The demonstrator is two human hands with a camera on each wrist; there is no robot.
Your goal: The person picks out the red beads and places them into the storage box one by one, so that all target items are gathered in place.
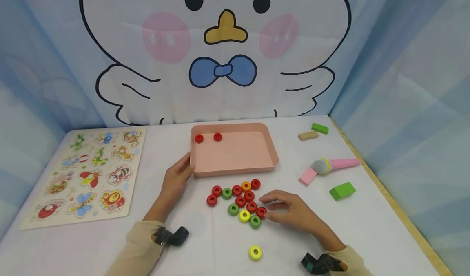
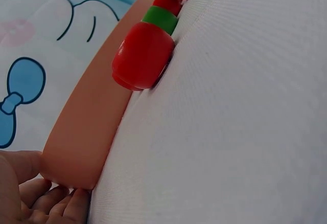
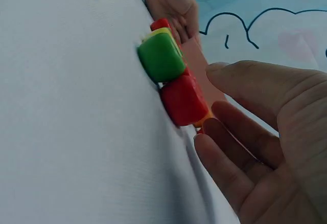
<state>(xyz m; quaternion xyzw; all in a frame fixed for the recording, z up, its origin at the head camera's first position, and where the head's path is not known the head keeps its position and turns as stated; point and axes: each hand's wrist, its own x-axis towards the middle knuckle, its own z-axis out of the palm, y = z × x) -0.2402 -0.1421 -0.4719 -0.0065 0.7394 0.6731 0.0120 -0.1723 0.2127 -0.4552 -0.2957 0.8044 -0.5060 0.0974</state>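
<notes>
My left hand (image 1: 175, 181) holds the pink tray (image 1: 235, 155) at its near left corner; in the left wrist view the thumb (image 2: 23, 165) lies at the rim and the other fingers against the outer wall. Two red beads (image 1: 218, 137) sit in the tray's far left part. Before the tray lies a loose cluster of red, green, yellow and orange ring beads, holes facing up. My right hand (image 1: 293, 211) hovers at the cluster's right side, fingers apart and loosely bent, fingertips close to a red bead (image 1: 262, 212) and a green bead (image 1: 255, 221). Nothing shows between those fingers.
One yellow bead (image 1: 255, 252) lies apart, nearer me. On the right are a toy microphone (image 1: 330, 165), a pink block (image 1: 307, 176), green blocks (image 1: 342, 191) and a wooden block (image 1: 308, 135). An insect puzzle board (image 1: 88, 178) lies left. Printed cloth (image 1: 227, 100) hangs behind the table.
</notes>
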